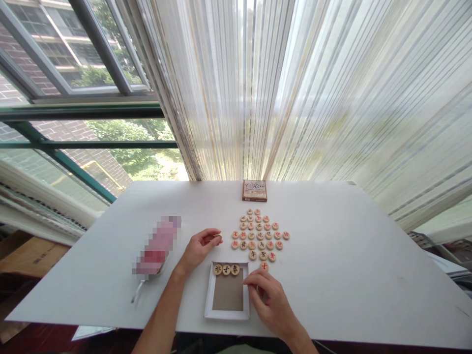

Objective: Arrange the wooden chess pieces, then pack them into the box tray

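My left hand (199, 248) is closed above the table, left of the loose pieces, its fingertips pinching what looks like a round wooden Chinese chess piece (218, 236). A shallow white box tray (226, 314) with a brown bottom lies in front of me. Along its far side sit three black-marked chess pieces (226, 269) in a row. My right hand (268, 300) is at the tray's right rim, thumb and fingers bent together; whatever is between them is hidden. Just beyond it lies a red-marked piece (264, 266). More red and black pieces (260, 236) lie flat in uneven rows.
At the table's far edge lies the patterned box lid (254, 191). A pink, pixelated object (157, 248) with a pale strap lies on the left of the white table (332, 275). Sheer curtains (258, 98) and an open window (73, 49) stand behind.
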### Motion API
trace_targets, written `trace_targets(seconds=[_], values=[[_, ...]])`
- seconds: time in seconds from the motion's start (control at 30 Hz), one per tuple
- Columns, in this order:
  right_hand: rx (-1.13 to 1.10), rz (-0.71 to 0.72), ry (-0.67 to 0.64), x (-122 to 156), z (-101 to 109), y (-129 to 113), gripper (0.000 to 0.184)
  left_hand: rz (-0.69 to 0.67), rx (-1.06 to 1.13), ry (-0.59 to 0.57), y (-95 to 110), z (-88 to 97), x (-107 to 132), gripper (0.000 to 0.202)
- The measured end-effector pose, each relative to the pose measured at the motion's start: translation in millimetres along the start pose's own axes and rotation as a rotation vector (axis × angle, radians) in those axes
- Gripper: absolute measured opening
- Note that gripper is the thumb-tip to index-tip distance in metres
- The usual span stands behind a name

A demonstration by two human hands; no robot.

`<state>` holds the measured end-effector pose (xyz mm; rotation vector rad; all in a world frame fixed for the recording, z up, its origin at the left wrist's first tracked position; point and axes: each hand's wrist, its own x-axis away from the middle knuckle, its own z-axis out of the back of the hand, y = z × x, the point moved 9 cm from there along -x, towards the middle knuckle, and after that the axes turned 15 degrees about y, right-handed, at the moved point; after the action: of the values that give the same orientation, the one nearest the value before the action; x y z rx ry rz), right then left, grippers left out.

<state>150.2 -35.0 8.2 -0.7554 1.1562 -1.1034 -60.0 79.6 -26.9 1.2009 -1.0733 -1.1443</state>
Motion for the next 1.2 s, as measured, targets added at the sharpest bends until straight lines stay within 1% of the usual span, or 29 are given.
trace_targets(seconds=[0.3, 0.43, 0.57, 0.7, 0.87, 1.07, 1.2], values=[[0.011, -0.004, 0.0, 0.3, 0.8, 1.9, 0.022, -0.03, -0.075, -0.011, 0.4, -0.6, -1.0, 0.03], [0.017, -0.005, -0.008, 0.6, -0.8, 1.9, 0.023, -0.026, -0.086, 0.008, 1.7, 0.2, -1.1, 0.034], [0.023, 0.003, -0.019, 0.8, -2.5, 1.2, 0.023, -0.052, -0.066, 0.016, 4.2, 0.0, -0.9, 0.037], [0.027, -0.002, -0.014, 1.7, -3.0, 3.3, 0.023, -0.045, -0.065, 0.006, 0.9, -0.2, -1.4, 0.035], [0.03, 0.003, -0.015, 3.1, -3.1, 3.3, 0.022, -0.059, -0.068, 0.003, -1.7, 0.3, -2.7, 0.042], [0.019, 0.001, -0.013, 2.1, -1.8, 0.3, 0.022, 0.029, -0.005, -0.051, -9.7, -4.1, -2.4, 0.046], [0.02, 0.006, 0.002, 0.7, -0.8, -0.6, 0.022, 0.027, 0.039, -0.062, -7.4, -6.1, -1.6, 0.045]])
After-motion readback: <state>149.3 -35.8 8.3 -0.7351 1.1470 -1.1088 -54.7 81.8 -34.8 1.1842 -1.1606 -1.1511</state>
